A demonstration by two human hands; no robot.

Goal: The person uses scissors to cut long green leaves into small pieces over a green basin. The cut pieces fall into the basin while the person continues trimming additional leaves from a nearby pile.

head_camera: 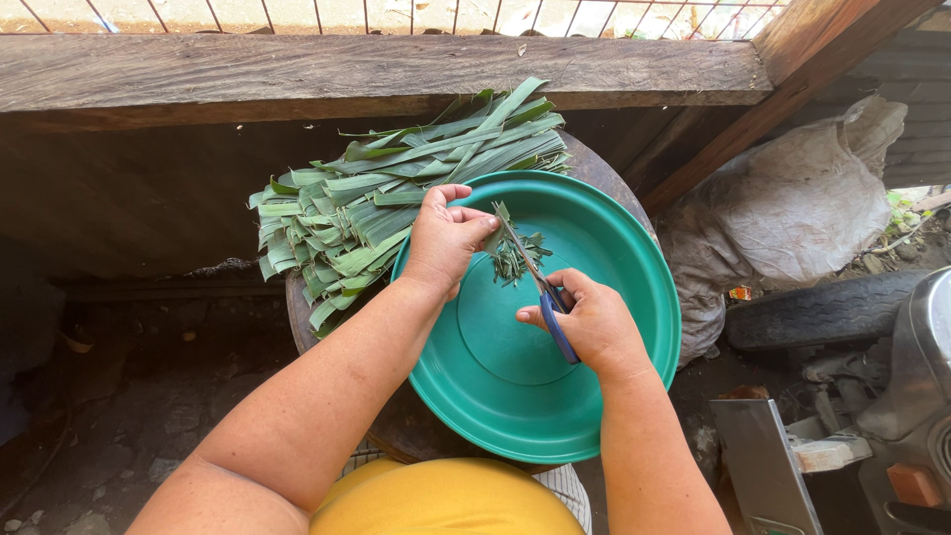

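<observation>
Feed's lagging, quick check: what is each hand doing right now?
Left hand: closed, pinching a green leaf strip over the green basin.
Right hand: closed on blue-handled scissors.

Off to my right lay a small orange package (740, 293), flat on the ground beside a crumpled pale sack (792, 208); I saw no labels, signs or screens.

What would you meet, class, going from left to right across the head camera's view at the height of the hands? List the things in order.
Pile of long green leaves → left hand → cut leaf pieces in the basin → blue-handled scissors → right hand → far rim of the green basin → grey sack
</observation>
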